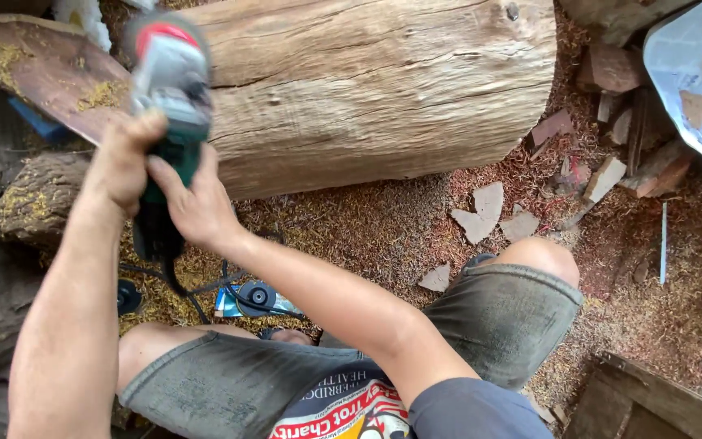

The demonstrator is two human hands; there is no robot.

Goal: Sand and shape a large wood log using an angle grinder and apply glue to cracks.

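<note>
Both hands, the left hand and right hand, are clamped around a green power tool held just before a big pale log. Reddish sawdust and wood scraps cover the ground; a black cord trails below.

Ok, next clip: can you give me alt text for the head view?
Seen from above, a seated person grips a green power tool with both hands, left hand and right hand, in front of a large pale log. The ground is covered in sawdust and wood chips, with a black cable trailing by the knees.
</note>
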